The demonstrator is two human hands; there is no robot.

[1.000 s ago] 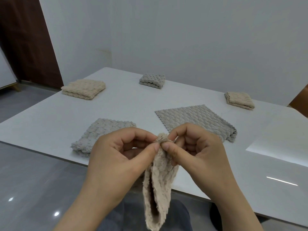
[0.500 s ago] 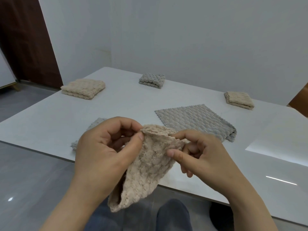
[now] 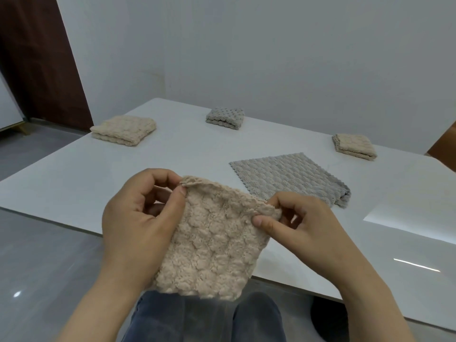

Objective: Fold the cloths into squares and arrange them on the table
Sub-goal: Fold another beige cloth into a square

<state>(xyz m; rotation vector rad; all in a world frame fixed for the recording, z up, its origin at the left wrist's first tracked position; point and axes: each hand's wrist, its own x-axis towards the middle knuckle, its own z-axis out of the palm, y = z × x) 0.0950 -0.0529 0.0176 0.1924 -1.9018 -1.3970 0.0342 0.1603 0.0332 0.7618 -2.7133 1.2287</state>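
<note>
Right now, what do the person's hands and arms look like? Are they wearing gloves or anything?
No gloves. The left hand and the right hand are bare, with no rings that show and short, plain nails. Both forearms are bare too: no sleeves, watch or bracelet in view. Below them, the legs wear blue jeans.

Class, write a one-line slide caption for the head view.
Left hand and right hand hold the beige cloth by its top corners, a grey cloth spread on the table.

Bare indoor rm, prob. home; white table (image 3: 172, 169); tile floor (image 3: 37, 267); brown door (image 3: 37, 70).
</note>
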